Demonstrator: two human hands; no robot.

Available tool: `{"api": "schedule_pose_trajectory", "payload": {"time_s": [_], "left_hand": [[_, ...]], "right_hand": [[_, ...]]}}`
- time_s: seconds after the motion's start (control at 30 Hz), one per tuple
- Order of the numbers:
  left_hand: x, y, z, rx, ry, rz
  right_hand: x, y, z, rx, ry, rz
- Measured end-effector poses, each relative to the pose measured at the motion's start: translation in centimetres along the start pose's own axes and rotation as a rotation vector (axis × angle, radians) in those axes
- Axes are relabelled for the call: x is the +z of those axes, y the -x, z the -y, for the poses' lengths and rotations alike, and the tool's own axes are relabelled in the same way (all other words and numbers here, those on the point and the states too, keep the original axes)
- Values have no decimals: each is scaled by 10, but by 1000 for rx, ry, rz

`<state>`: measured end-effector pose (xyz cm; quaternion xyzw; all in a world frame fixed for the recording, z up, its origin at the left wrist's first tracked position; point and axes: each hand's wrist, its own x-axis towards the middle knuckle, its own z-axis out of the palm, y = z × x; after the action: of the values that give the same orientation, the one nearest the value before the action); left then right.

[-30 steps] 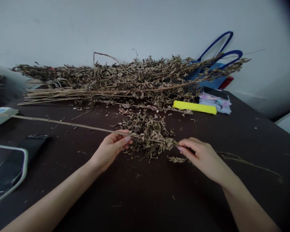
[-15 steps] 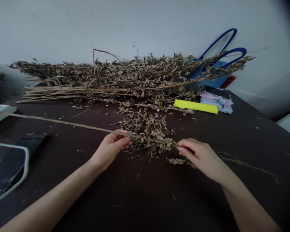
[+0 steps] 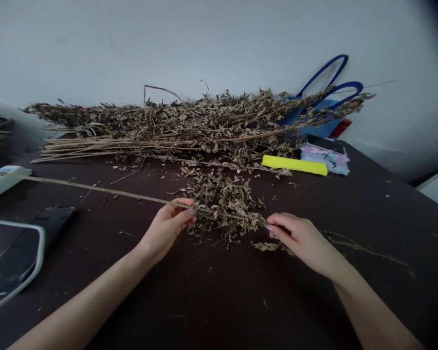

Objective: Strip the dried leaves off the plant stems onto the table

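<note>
A long dried stem (image 3: 95, 188) runs from the far left across the dark table (image 3: 211, 301) to the middle. My left hand (image 3: 168, 226) pinches it where its bare part ends. My right hand (image 3: 301, 238) is closed in a pinch on the same stem's thin end, just right of a small heap of stripped dry leaves (image 3: 224, 204). The stem passes over that heap between my hands. A few loose leaves (image 3: 264, 246) lie below my right fingers.
A big bundle of dried leafy stalks (image 3: 190, 129) lies along the wall. A yellow bar (image 3: 294, 164), a folded cloth (image 3: 326, 158) and a blue bag (image 3: 324, 107) sit at the back right. A white-rimmed tray (image 3: 10, 262) and a dark phone (image 3: 53, 216) are at left.
Both hands keep their pinch on the stem and have barely shifted. The view has tilted slightly, so everything sits a little lower in the picture.
</note>
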<state>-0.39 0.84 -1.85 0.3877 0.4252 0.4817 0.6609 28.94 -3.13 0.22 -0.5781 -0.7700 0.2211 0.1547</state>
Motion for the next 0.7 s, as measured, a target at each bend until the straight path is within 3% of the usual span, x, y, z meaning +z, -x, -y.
{"api": "schedule_pose_trajectory", "payload": {"time_s": [0.7], "left_hand": [[3, 0, -4, 34, -73, -36]], "right_hand": [[0, 1, 7, 13, 14, 29]]}}
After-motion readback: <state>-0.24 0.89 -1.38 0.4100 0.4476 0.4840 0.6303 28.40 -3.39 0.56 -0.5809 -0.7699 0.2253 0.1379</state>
